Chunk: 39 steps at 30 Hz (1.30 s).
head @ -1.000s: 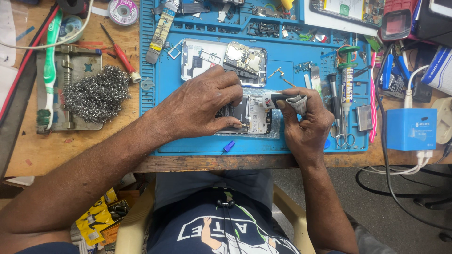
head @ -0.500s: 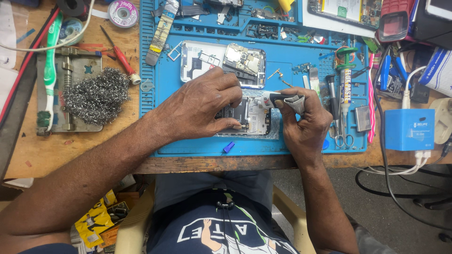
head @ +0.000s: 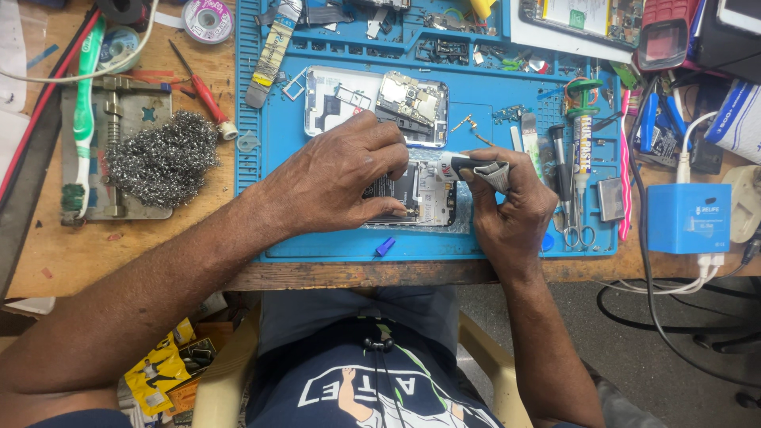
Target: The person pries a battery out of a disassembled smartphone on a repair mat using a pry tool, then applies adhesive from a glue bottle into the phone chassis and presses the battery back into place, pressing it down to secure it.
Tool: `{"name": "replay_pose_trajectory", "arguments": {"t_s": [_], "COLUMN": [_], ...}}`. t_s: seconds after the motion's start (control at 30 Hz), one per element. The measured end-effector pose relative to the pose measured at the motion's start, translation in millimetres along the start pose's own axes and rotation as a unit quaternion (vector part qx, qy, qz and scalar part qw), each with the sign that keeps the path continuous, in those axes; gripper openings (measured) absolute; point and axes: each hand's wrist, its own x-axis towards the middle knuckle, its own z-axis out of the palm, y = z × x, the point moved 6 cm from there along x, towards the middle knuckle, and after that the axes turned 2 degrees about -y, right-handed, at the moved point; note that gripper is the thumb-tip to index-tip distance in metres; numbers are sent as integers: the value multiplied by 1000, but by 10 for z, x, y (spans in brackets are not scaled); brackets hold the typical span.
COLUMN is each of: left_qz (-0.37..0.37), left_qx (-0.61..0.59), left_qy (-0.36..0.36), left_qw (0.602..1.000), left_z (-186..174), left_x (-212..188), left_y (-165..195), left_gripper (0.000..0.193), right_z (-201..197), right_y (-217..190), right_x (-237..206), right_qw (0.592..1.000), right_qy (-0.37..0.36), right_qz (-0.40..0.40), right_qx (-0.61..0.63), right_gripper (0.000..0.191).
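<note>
My left hand (head: 345,178) lies flat over an opened phone (head: 428,198) on the blue work mat (head: 333,238), pressing it down with the fingers. My right hand (head: 511,210) is closed around a small squeezed tube (head: 476,168), its nozzle pointing left at the phone's upper edge. A second opened phone body with a bare circuit board (head: 376,99) lies just beyond my left hand. Most of the phone under my left hand is hidden.
Tweezers, scissors and a syringe-like tube (head: 579,158) lie at the mat's right side. A blue box (head: 688,218) with white cables stands right of the mat. A wad of steel wool (head: 162,158), a toothbrush (head: 83,111) and a red screwdriver (head: 202,91) lie left.
Both hands stay on the phone and the tube. The right hand has shifted the tube slightly; nothing else has moved.
</note>
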Motion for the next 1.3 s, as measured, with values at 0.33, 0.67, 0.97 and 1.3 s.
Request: {"name": "replay_pose_trajectory", "arguments": {"t_s": [0.33, 0.67, 0.97, 1.3], "left_qz": [-3, -10, -1, 3], "left_qx": [2, 4, 11, 11], "left_qy": [-1, -4, 0, 8], "left_qw": [1000, 1000, 1000, 1000], "left_z": [16, 31, 6, 6], "left_x": [0, -2, -5, -4], "left_y": [-9, -17, -5, 2], "left_gripper": [45, 46, 45, 45], "right_z": [7, -3, 8, -5], "right_y": [16, 22, 17, 42], "right_x": [-25, -34, -38, -54], "right_qw": [1000, 1000, 1000, 1000], "right_qy": [2, 10, 5, 4], "right_qz": [-7, -7, -10, -2], "right_qx": [2, 9, 7, 11], "right_gripper": [20, 20, 21, 19]}}
